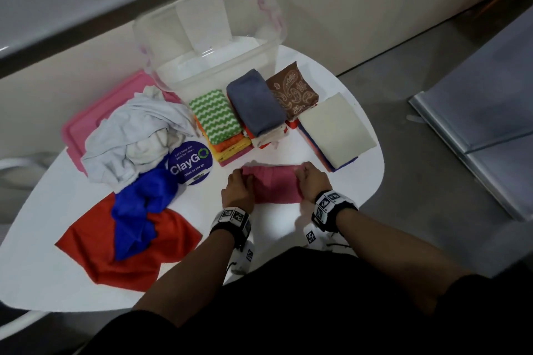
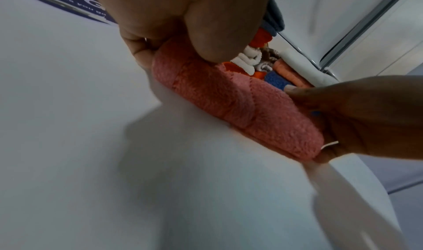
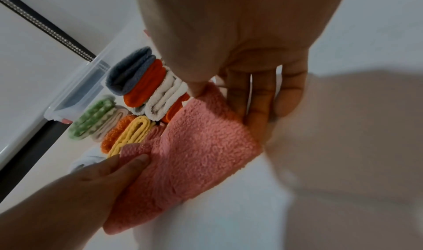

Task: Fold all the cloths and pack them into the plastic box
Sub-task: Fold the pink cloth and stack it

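Note:
A folded pink fleece cloth [image 1: 272, 183] [image 2: 231, 107] [image 3: 196, 156] lies on the white table [image 1: 43, 268] near its front edge. My left hand [image 1: 238, 189] [image 2: 181, 42] pinches its left end, thumb on top. My right hand [image 1: 313, 180] [image 3: 231, 94] pinches the right end, fingers under the fold. Behind it stand folded stacks: a green zigzag cloth [image 1: 215, 115] on orange and yellow ones, a grey-blue cloth [image 1: 256, 104], a brown paisley cloth [image 1: 291, 89], a cream cloth [image 1: 337, 127]. The clear plastic box [image 1: 216, 69] stands open at the back.
Unfolded cloths lie at the left: a white heap [image 1: 129, 135], a blue cloth [image 1: 141, 210] over a red one [image 1: 127, 251]. A pink lid [image 1: 95, 118] sits under the white heap. A round ClayGo sticker [image 1: 190, 161] marks the table. Bare floor lies to the right.

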A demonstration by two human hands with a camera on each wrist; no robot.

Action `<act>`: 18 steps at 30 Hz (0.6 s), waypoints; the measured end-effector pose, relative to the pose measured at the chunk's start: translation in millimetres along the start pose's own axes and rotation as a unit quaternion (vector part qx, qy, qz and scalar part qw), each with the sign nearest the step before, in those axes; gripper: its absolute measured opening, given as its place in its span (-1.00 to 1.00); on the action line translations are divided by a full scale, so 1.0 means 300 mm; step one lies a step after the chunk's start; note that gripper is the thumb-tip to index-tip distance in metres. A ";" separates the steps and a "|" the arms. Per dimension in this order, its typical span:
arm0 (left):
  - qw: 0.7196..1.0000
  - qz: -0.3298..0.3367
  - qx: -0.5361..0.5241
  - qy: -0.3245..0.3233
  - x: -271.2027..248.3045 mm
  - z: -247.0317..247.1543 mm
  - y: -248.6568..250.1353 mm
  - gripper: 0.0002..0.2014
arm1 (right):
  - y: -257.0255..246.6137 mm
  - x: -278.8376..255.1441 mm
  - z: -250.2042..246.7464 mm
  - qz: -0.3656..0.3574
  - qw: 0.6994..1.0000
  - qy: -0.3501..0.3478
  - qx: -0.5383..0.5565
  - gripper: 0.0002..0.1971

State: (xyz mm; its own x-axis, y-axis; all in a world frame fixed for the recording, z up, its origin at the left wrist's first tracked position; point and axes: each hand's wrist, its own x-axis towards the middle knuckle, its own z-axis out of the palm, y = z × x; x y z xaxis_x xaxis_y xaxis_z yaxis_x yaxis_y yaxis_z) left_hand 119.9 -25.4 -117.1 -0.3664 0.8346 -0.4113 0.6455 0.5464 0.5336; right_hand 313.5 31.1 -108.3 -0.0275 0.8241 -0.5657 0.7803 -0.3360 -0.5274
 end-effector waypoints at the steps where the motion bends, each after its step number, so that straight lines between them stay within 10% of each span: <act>1: 1.000 -0.003 0.008 0.000 -0.005 -0.002 -0.005 -0.66 | -0.005 0.000 0.005 -0.008 1.000 0.005 -0.027 -0.60; 9: 0.988 -0.140 0.068 0.024 -0.037 -0.030 -0.017 -0.43 | -0.049 0.012 0.007 -0.052 0.964 0.005 -0.261 -0.46; 13: 0.993 -0.116 -0.009 -0.010 -0.038 -0.031 0.004 -0.60 | -0.094 0.012 -0.027 -0.224 0.943 0.018 -0.246 -0.74; 18: 0.982 -0.050 -0.151 -0.104 -0.030 -0.057 0.062 -0.62 | -0.075 0.023 -0.035 -0.231 0.953 -0.154 -0.117 -0.21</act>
State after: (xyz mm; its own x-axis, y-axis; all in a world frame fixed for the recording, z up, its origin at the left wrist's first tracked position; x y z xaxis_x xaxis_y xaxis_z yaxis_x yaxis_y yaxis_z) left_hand 123.9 -21.5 -90.8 -0.2527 0.7603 -0.5983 0.3741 0.6471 0.6643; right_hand 302.3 49.1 -93.8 -0.5571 0.6739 -0.4852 0.7567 0.1713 -0.6309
